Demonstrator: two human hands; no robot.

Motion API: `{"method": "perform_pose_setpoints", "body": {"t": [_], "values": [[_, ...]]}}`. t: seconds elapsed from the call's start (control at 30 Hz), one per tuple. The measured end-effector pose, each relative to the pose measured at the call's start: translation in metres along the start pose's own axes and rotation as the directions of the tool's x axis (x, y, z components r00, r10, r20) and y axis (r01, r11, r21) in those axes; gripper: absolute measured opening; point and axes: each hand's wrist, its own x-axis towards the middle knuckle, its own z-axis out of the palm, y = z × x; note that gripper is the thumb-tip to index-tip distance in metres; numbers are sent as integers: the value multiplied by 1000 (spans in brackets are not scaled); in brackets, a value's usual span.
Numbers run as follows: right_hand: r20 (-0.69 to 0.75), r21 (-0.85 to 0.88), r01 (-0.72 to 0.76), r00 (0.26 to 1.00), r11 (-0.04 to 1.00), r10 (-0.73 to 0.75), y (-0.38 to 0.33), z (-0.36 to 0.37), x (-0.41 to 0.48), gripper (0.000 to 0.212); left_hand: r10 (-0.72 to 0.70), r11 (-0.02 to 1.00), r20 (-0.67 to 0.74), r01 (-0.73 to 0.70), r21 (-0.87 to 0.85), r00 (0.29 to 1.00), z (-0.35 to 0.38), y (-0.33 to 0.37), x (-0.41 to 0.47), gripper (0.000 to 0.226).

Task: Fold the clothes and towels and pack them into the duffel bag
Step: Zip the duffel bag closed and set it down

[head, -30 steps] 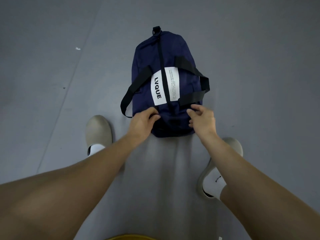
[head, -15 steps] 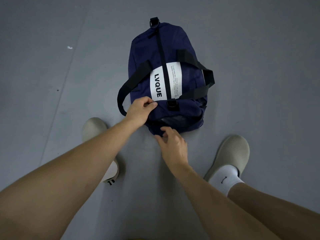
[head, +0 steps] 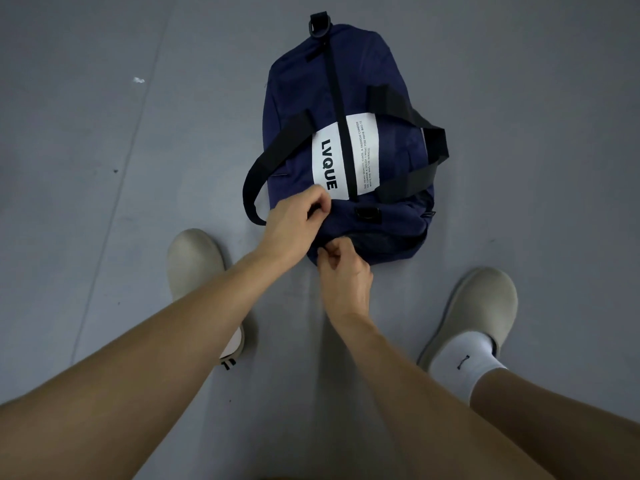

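A navy duffel bag with a white LVQUE label and black straps lies lengthwise on the grey floor, its top zip closed. My left hand pinches the fabric at the bag's near end, just below the label. My right hand grips the near bottom corner of the bag, fingers curled into the cloth. What exactly the fingertips hold is hidden. No clothes or towels are in sight.
My two feet in beige clogs and white socks stand either side of the bag's near end: the left clog and the right clog. Grey floor with a seam line stretches all around. A small white scrap lies far left.
My right hand has moved from the bag's right side across to its near bottom corner and closed on it. My left hand has shifted slightly up toward the label.
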Motion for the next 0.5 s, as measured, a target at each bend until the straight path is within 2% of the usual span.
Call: {"method": "perform_pose_setpoints", "body": {"t": [0.07, 0.13, 0.23, 0.37, 0.5], "values": [[-15, 22, -15, 1000, 1000, 16, 1, -3, 0, 7, 80, 988, 144, -98, 121, 986, -4, -5, -4, 20], [-25, 21, -22, 999, 1000, 22, 2, -5, 0, 9, 69, 975, 250, -118, 188, 966, -6, -10, -7, 39], [-45, -23, -28, 999, 999, 27, 5, -12, 3, 10, 15, 983, 267, -63, 174, 964, -8, -17, -8, 54], [-110, -80, -2, 994, 997, -7, 16, -27, 11, 11, -24, 984, 283, -27, 174, 959, -7, -18, -3, 57], [-138, -125, 46, 988, 991, -63, 20, -31, 16, 12, 3, 984, 269, -52, 173, 963, -4, -15, -2, 58]]}}
